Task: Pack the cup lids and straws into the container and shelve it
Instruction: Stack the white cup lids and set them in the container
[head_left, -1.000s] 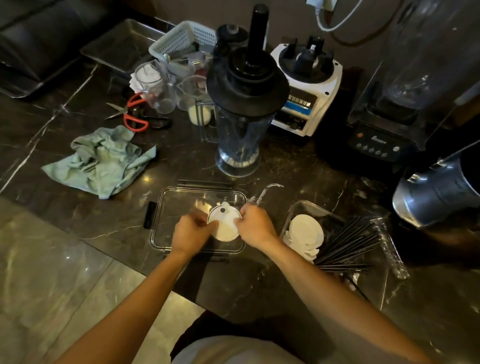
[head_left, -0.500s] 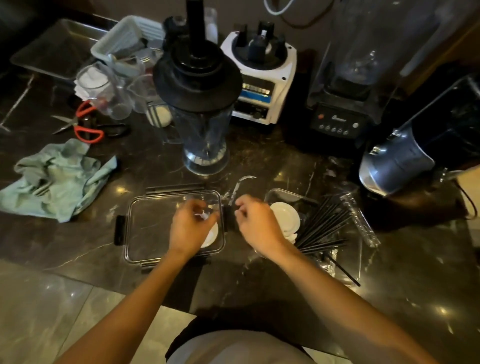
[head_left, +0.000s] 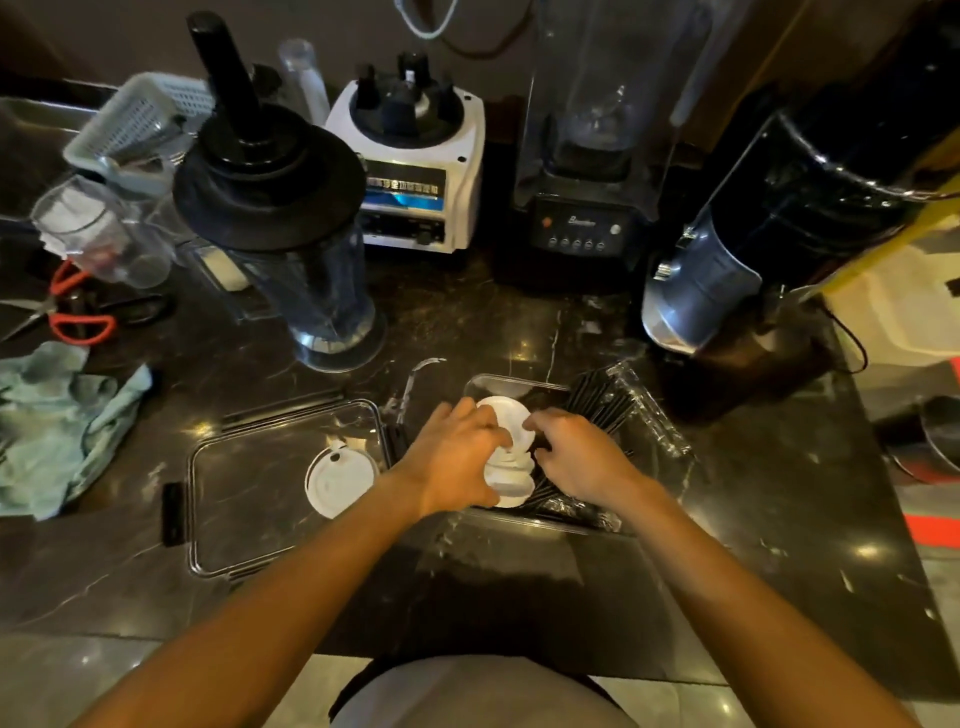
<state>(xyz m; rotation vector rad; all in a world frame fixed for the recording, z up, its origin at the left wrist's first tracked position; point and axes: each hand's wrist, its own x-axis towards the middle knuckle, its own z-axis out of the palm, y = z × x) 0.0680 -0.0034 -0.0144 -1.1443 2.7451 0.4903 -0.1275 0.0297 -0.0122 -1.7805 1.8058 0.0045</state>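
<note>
In the head view, the person is leaning over a dark stone counter and both hands are meeting at a pile of white cup lids. The pile is sitting in a clear tray on the right, just beside a bunch of black straws in a crinkly clear wrapper. The left hand is curling its fingers around the left side of the pile, and the right hand is pinching the right side of it, so both hands are closing on the lids, but I cannot tell if the pile is lifted yet. To the left, the clear container is lying open and nearly bare, with only 1 lid resting inside near its right wall. Most of the job is not yet done, I think, since the straws are not packed. The lids are thin and slippery, so the pile could slide apart and spill if the hands are squeezing too loosely. A finger could also catch the wrapper and drag the straws out onto the counter. The tall blender jug is standing on the far side, and a fast swing toward the container might bump it.
</note>
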